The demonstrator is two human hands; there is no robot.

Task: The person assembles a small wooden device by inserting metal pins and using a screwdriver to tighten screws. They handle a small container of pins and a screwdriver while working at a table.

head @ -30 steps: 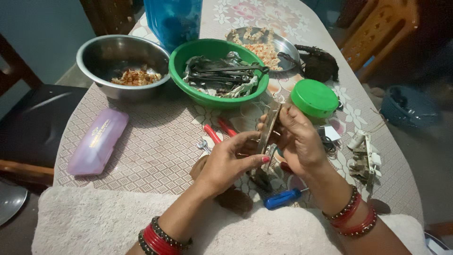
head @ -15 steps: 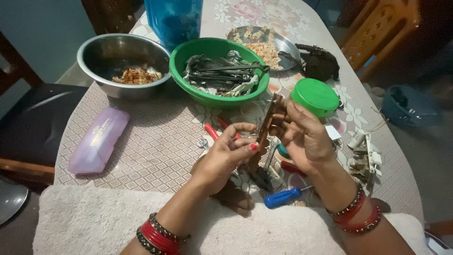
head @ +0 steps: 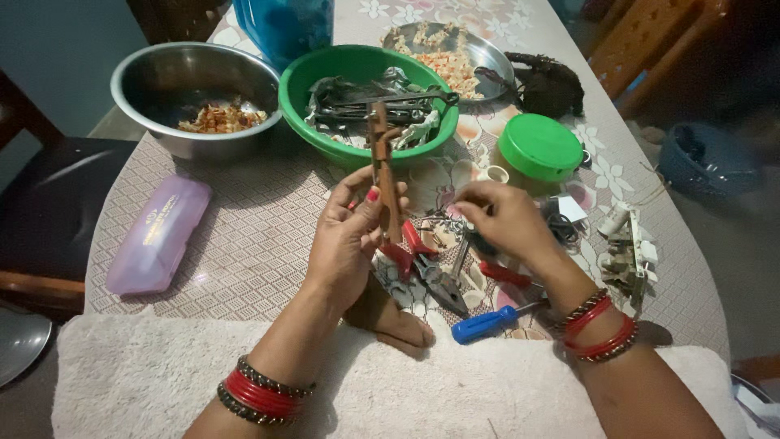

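Both forearms were bare of sleeves — the left hand showed red-painted nails, and the right hand, like it, wore red and dark beaded bangles at the wrist.

Blue container cut off at top; right hand's fingertips hidden.

A flat, oblong, translucent purple plastic case bearing a small gold label lay on the table, well left of the left hand.
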